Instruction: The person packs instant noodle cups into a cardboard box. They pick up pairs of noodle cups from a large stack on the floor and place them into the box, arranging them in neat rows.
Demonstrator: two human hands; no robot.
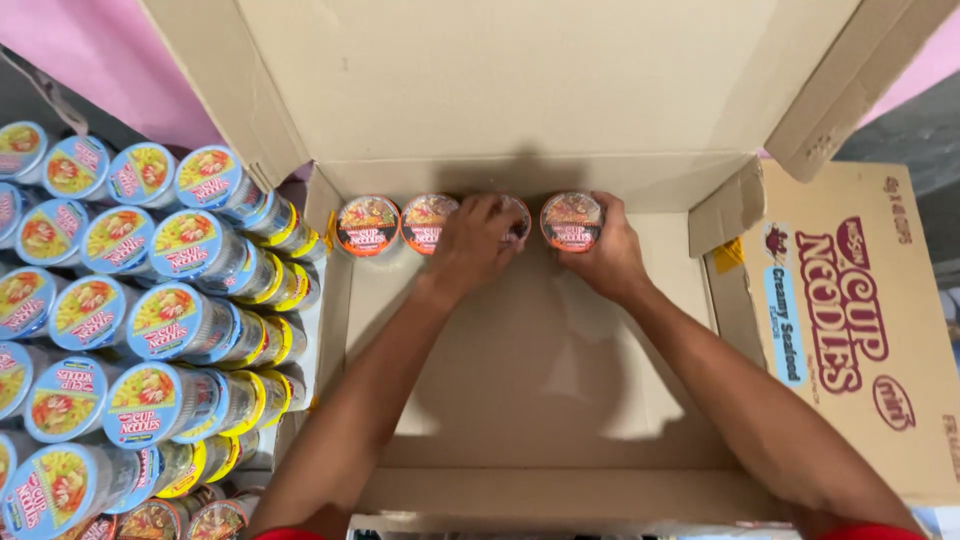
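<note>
here, both hands (470, 245) grip noodle cups (571, 221).

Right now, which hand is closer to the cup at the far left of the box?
Left. The left hand is two cups from that cup; the right hand is farther right.

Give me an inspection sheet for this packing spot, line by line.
Surface: open cardboard box, floor bare but for one row at its far wall.
Job's things: four dark-lidded noodle cups in that row.
Clutter: stacks of blue-lidded cups lying to the box's left.
Hands: left hand covers the third cup; right hand grips the fourth cup.
Cables: nothing seen.
Surroundings: printed carton on the right, pink wall behind.
</note>
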